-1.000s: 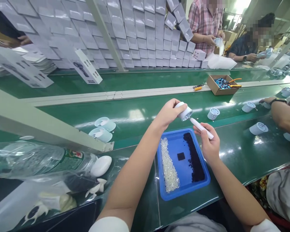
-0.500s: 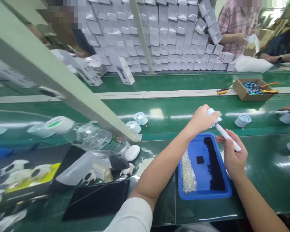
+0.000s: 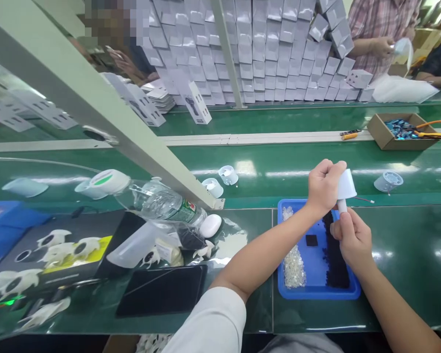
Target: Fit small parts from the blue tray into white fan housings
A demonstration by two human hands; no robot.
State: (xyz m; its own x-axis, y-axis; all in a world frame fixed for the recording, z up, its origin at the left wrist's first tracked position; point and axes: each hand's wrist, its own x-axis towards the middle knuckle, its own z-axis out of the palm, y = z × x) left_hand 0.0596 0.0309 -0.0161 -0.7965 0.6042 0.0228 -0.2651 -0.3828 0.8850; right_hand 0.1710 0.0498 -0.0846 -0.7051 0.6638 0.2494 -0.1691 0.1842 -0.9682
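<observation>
My left hand (image 3: 324, 186) is closed around a white cup-shaped plastic part (image 3: 347, 184) above the far edge of a blue tray (image 3: 282, 289). A thin wire with a small connector (image 3: 369, 201) sticks out beside that part. Below it, my right hand (image 3: 355, 239) grips a white rod (image 3: 342, 206), whose upper end meets the underside of the cup; whether it goes inside is hidden. In the tray lie a heap of small clear pieces (image 3: 294, 267), a band of small black pieces (image 3: 338, 272) and a black square (image 3: 311, 240).
Similar white cups (image 3: 388, 181) stand on the green bench beyond. A cardboard box (image 3: 393, 142) holds blue bits and tools. Left are a slanting metal post (image 3: 132, 120), a plastic bottle (image 3: 180, 208), a black tablet-like slab (image 3: 161, 290) and white shells (image 3: 84, 246). People work behind.
My left hand has turned the cup part, so it now sits above the rod. The rod has swung from slanting to nearly upright in my right hand. The view has shifted slightly left.
</observation>
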